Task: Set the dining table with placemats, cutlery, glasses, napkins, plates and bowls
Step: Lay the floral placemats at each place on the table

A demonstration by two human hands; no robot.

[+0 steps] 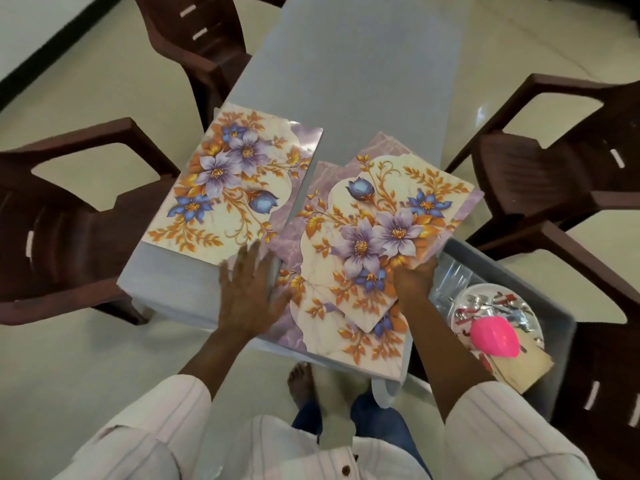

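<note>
- right hand (414,275) pinches the near edge of the top placemat (398,202), fingers curled over it; the mat looks tipped up off the pile.
- left hand (249,289), well to the left of that grip, lies flat with fingers spread, pressing by the left edge of the lower placemats (346,327). It is slightly blurred, so exact contact is unclear.
- one laid placemat (232,181) lies flat on the table (346,64), beyond and left of the grip.
- risk: the pile under the grip is fanned askew, so a second mat could drag along with the top one if the flat hand eases off.
- risk: the bottom mat's near corner seems to hang past the table end, below the grip. A tug toward the person may slide it to the floor.
- risk: the mat is held at one edge only and probably floppy, so it may sag or swing right into the bin.
- grey bin (512,271) sits just right of the grip, nearly touching the wrist.
- in it, clear glasses (450,275) are nearest the grip.
- further right are a white plate (526,308) with cutlery (485,308) on it and a pink bowl (495,336) upside down over it.
- a flat tan piece (530,365) lies at the near end; can't tell what it is.
</note>
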